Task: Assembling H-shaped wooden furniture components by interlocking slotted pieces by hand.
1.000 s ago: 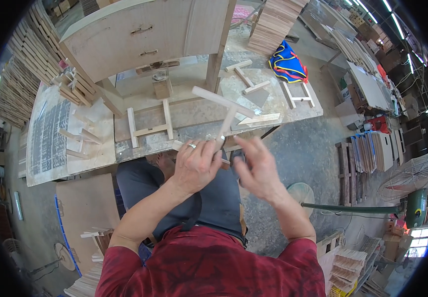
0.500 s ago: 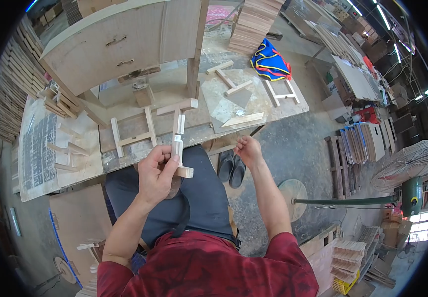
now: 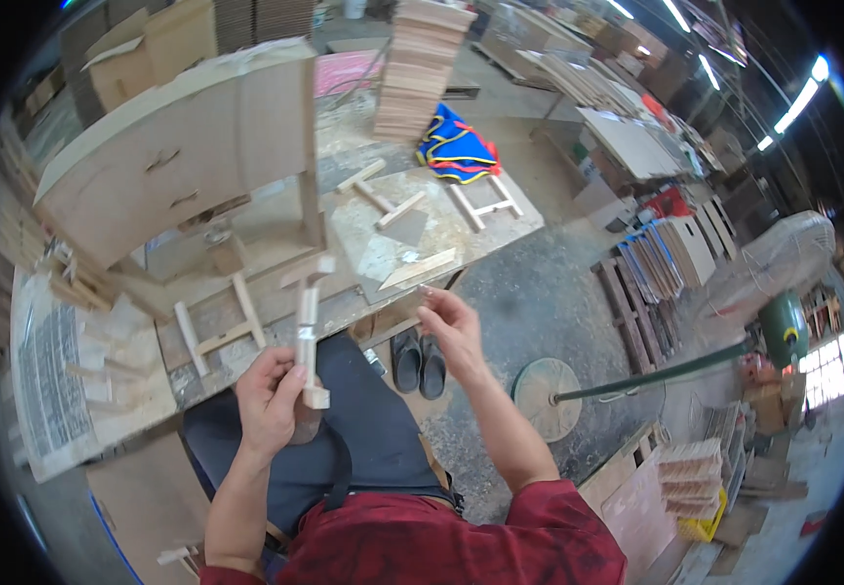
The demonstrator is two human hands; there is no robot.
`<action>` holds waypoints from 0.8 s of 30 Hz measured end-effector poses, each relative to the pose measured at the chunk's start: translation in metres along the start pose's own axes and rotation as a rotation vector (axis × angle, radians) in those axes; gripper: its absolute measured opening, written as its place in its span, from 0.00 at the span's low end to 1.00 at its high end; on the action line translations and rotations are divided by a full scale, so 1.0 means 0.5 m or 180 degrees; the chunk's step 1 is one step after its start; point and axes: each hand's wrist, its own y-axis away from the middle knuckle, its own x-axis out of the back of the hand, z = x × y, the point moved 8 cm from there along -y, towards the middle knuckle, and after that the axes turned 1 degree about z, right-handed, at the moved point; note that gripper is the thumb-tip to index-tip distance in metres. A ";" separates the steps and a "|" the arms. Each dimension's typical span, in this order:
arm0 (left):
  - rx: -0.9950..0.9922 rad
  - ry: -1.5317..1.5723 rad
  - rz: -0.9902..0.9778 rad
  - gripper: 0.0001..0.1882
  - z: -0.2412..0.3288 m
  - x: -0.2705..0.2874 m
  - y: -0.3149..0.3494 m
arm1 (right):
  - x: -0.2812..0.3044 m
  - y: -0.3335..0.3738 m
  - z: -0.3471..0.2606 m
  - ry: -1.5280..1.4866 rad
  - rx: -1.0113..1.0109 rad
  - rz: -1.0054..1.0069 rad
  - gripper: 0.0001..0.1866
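My left hand (image 3: 271, 395) grips a pale wooden H-shaped frame (image 3: 309, 336) by its crossbar, close to the lower end piece. The frame stands nearly upright over my lap, in front of the bench edge, seen almost edge-on. To the right, my right hand (image 3: 451, 327) hangs just off the bench edge, thumb and fingers pinched together. Whatever the pinch holds, if anything, is too small to make out. Another H-shaped frame (image 3: 222, 336) lies on the bench beyond my left hand. Near my right hand is a flat pointed wood strip (image 3: 420, 268).
More frames (image 3: 383, 200) (image 3: 485, 207) lie on the workbench (image 3: 275, 229). A large wooden panel structure (image 3: 178, 146) stands at the back left, a tall wood stack (image 3: 422, 68) and blue cloth (image 3: 456, 146) behind. Slippers (image 3: 418, 363) rest on the floor; a standing fan (image 3: 656, 370) is at right.
The whole view has swung, so the bench sits lower and further left. The held frame has turned more edge-on. My right hand's fingers now point more toward the bench.
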 end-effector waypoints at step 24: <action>0.1410 0.1664 -0.0356 0.15 -0.059 0.119 0.023 | -0.278 0.029 -0.094 0.0594 -0.0730 -0.2953 0.23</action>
